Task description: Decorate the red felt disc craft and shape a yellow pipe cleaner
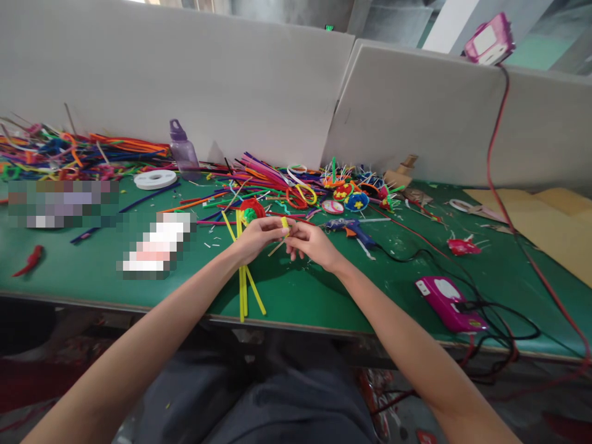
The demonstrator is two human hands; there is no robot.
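My left hand (pixel 257 237) and my right hand (pixel 314 243) meet above the middle of the green table, with their fingertips close together. Between them they pinch a short, bent yellow pipe cleaner (pixel 285 226). A thin pale stick-like piece (pixel 276 248) pokes out below the fingers; which hand it belongs to is hidden. Several straight yellow pipe cleaners (pixel 243 293) lie under and beside my left wrist, reaching towards the table's front edge. Just beyond my left hand sits a red and green fuzzy ball (pixel 251 211).
A blue glue gun (pixel 350 230) lies right of my hands, its cord running to a magenta power box (pixel 448 302). Behind are loose coloured pipe cleaners (pixel 263 176) and decorated balls (pixel 356 201). A purple bottle (pixel 183 151) and white spool (pixel 155 179) stand left.
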